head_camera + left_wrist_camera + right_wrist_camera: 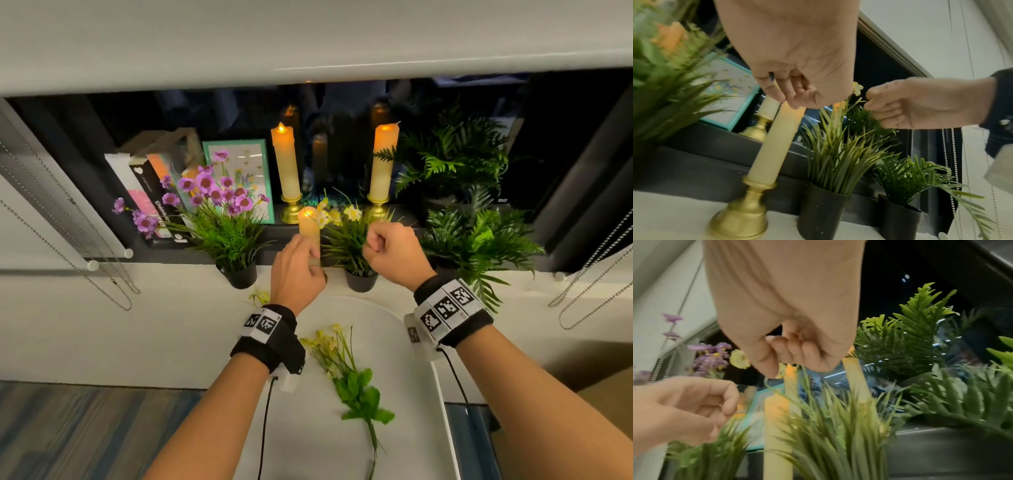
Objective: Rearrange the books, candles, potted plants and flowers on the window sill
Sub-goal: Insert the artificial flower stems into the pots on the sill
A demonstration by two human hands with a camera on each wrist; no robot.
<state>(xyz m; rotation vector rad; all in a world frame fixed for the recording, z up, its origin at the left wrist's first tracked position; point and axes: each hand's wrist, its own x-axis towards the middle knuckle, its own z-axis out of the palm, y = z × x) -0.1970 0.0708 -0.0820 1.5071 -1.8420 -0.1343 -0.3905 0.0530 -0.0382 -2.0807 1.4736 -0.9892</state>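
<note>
the white window sill (137, 308) carries two black pots (241, 275), ferns (479, 240), a gold-based candle (777, 146); books (150, 192) and two candles (286, 164) stand on the dark ledge (102, 342) behind.

Candle holder (740, 219), lower left of frame: metallic gold, satin sheen. Candle (774, 146) above it: smooth, waxy, matt cream. Pots (821, 209) lower centre: matt black plastic. Wristbands (267, 342): black cloth.
</note>
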